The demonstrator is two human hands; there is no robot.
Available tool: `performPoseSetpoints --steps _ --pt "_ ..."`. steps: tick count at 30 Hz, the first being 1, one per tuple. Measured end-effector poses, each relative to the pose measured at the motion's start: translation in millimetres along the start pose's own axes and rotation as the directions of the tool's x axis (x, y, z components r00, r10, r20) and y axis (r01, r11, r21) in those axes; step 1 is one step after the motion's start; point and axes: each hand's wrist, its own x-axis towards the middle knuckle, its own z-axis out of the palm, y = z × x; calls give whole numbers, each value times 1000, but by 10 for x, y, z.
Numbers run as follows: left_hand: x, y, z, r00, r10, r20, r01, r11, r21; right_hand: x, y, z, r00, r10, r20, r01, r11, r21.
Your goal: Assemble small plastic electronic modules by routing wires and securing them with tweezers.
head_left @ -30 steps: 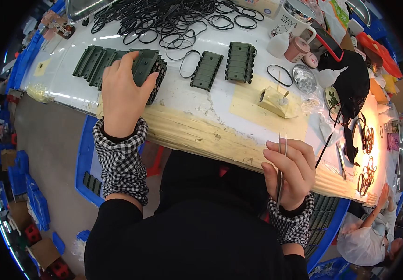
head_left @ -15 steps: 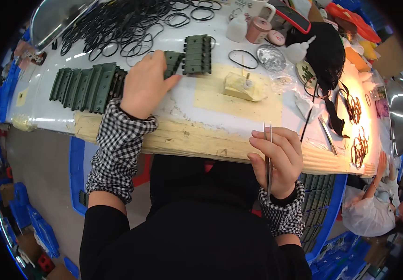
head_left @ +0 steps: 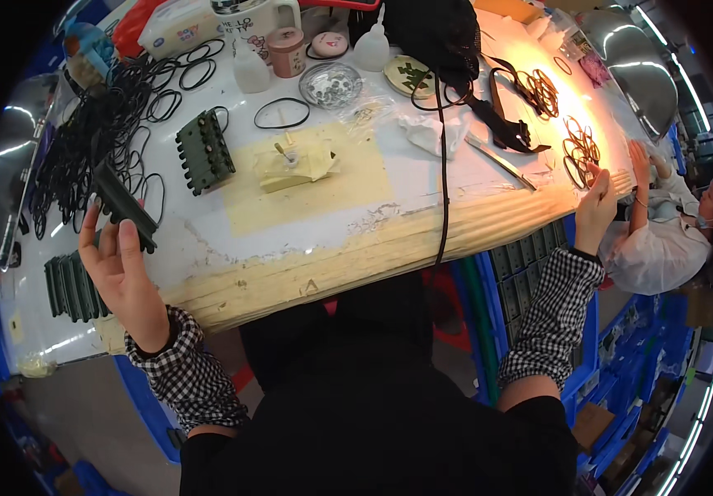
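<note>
My left hand point(head_left: 129, 285) is at the left of the table, its thumb and fingers around the lower part of a dark green ridged piece point(head_left: 125, 198). The piece tilts over black rubber rings; exact finger contact is partly hidden. Beside that hand, similar green ridged pieces point(head_left: 75, 285) stand in a row. Another green piece with black knobs along its sides point(head_left: 205, 153) lies further in. My right hand point(head_left: 594, 208) is at the table's right front edge, fingers curled, near a small bunch of black rings point(head_left: 579, 153). What it holds, if anything, is hidden.
A taped yellow block point(head_left: 294, 168) sits mid-table. Behind it are a dish of small parts point(head_left: 330, 85), squeeze bottles point(head_left: 370, 48) and a mug point(head_left: 253, 21). Tweezers point(head_left: 497, 161) lie right, past a hanging black cord point(head_left: 445, 190). A co-worker's hand point(head_left: 640, 165) is beyond my right hand.
The view has turned right. My right hand has moved right to the table edge; the tweezers it held no longer show. My left hand has drawn back, showing more of the green piece.
</note>
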Motion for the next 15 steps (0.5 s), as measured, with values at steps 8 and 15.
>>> performPoseSetpoints --steps 8,15 --pt "-95 22 -163 889 -144 435 433 570 -698 989 719 312 967 49 250 77 879 -471" --pt "-257 -20 -187 859 -225 459 504 529 -683 1141 861 408 971 -94 221 179 897 -404"
